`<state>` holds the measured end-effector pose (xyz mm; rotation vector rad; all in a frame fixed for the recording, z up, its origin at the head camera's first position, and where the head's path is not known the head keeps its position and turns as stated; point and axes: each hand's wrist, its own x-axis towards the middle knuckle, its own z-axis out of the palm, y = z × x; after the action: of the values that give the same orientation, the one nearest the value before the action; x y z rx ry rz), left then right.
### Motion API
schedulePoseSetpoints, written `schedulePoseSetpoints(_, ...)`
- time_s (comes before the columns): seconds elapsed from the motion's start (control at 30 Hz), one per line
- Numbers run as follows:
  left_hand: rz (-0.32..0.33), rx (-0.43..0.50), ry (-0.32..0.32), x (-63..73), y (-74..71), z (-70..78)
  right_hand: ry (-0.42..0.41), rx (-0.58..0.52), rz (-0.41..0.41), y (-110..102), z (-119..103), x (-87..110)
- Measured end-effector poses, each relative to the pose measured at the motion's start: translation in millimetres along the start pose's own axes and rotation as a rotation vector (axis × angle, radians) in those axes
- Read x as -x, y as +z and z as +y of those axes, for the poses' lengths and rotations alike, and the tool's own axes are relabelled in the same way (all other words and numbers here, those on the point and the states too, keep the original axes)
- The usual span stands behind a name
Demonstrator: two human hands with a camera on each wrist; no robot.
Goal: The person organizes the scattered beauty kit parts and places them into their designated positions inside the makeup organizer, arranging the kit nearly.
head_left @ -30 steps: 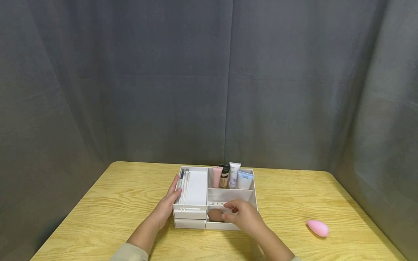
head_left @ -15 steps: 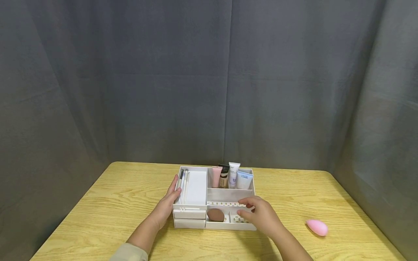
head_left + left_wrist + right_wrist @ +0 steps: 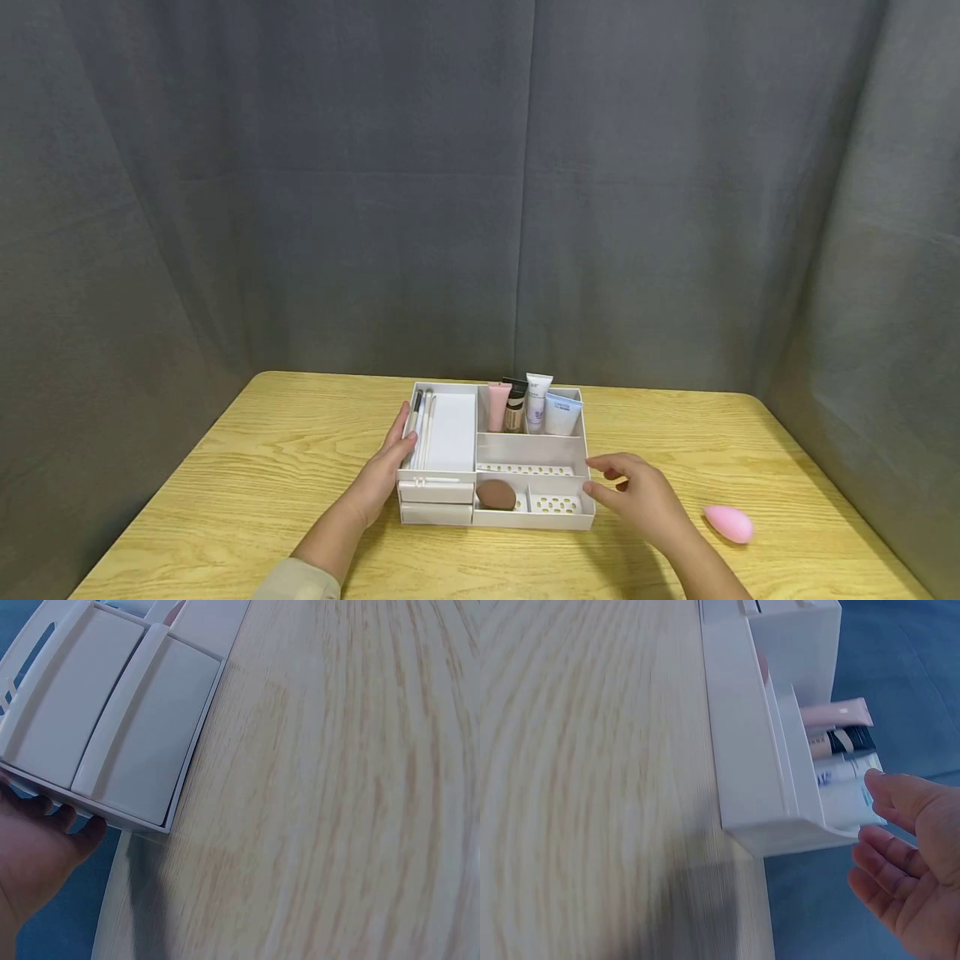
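A white desktop organizer (image 3: 531, 451) stands on the table. My left hand (image 3: 377, 477) holds its left side, thumb over the rim and fingers against the outer wall; in the left wrist view the fingers (image 3: 88, 834) lie beside the two drawers. Just off the right wall is my right hand (image 3: 636, 493), thumb and forefinger apart, nothing between them. A brown oval makeup sponge (image 3: 496, 495) lies in the front compartment. At the back stand a pink tube (image 3: 498, 407), a black-capped bottle (image 3: 514, 410), a white tube (image 3: 537, 406) and a pale blue-topped tube (image 3: 562, 416).
A pink teardrop makeup sponge (image 3: 730, 524) lies on the wooden table (image 3: 300, 450), right of my right hand. Several slim sticks (image 3: 422, 433) rest in the organizer's left tray. A dark grey curtain (image 3: 390, 208) hangs behind and along both sides.
My right hand has moved right, from over the brown sponge to the organizer's right wall, uncovering the front compartments. My left hand has stayed in place.
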<state>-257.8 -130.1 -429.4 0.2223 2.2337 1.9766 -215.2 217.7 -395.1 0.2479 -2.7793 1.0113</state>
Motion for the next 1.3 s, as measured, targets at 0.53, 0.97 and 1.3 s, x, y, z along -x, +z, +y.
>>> schedulePoseSetpoints(0.53, 0.005, 0.002, 0.004, -1.0, -0.9, -0.6, 0.044, 0.114, 0.018, -41.2, 41.7, 22.0)
schedulePoseSetpoints(0.97, 0.004, -0.005, 0.003, -0.4, -0.2, -0.4, 0.163, 0.154, -0.035, -70.9, 79.1, 33.9)
schedulePoseSetpoints(1.3, 0.007, -0.009, -0.005, 0.2, -0.2, -0.3, 0.241, 0.186, -0.086, -89.3, 103.1, 38.8)
